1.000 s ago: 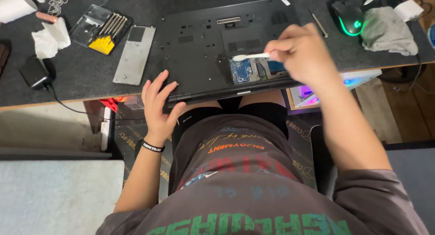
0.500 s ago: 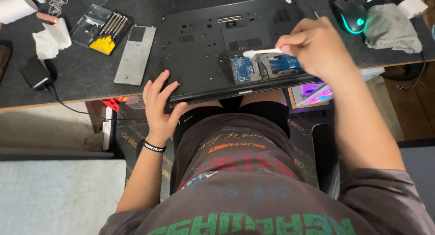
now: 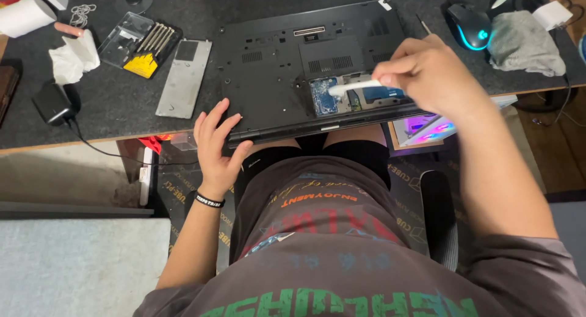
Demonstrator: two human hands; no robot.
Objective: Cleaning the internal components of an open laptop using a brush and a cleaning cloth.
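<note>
Right hand closed in a pinch on a slim white plastic tool, its tip over the exposed blue circuit board in the open bay. Left hand spread, fingers apart, fingertips resting on the near left corner of the overturned black laptop — a black wristband sits on that wrist.

The laptop lies base-up on a dark tabletop, between the two hands, its near edge at the tabletop's lip above the person's lap. Just left of the left hand lies a flat grey metal cover plate; beyond it, a clear plastic case of small screwdrivers and a crumpled white tissue. Beyond the right hand — a black computer mouse with a cyan glow and a grey folded cloth.

The laptop's base is matte black with vent slots, one bay uncovered.
</note>
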